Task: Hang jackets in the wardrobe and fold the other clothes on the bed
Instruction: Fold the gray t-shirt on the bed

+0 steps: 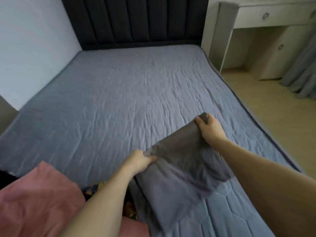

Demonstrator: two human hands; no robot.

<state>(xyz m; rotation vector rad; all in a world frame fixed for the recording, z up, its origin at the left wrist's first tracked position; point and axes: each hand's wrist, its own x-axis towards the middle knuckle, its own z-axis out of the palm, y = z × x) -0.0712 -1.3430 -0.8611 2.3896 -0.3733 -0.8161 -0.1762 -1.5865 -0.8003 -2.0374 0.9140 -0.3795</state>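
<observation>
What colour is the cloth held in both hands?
Dark grey cloth, plain, seen in the head view.

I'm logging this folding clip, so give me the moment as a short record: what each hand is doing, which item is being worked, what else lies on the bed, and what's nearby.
item in work: grey cloth, partly lifted off the bed
left hand: pinches the cloth's near corner
right hand: grips the cloth's far corner
waiting: pink garment at near left; patterned fabric beside it, mostly hidden
nearby: dark headboard, white desk, curtain
wardrobe: not in view
</observation>
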